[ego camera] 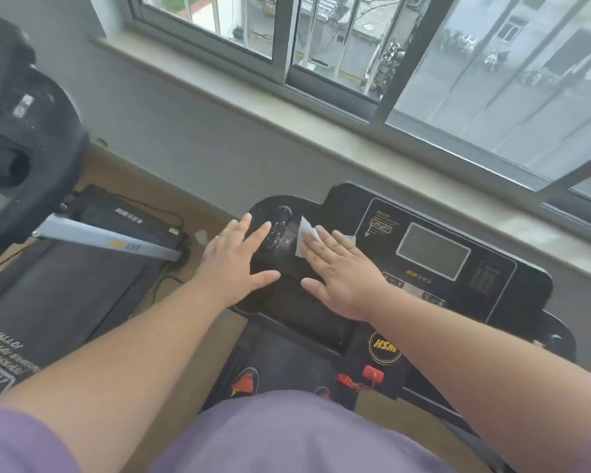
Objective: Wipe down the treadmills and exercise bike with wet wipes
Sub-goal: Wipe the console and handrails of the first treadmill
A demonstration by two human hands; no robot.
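A black treadmill console with a grey screen stands in front of me below the window. My right hand lies flat with straight fingers on a white wet wipe, pressing it onto the console's left part beside a dimpled cup holder. My left hand rests flat with spread fingers on the console's left edge and holds nothing. The wipe shows only at my right fingertips; the rest is hidden under the hand.
A second treadmill with a silver side rail lies on the floor at the left, with a black cable beside it. A dark console rises at far left. The windowsill runs behind. A red safety key hangs below.
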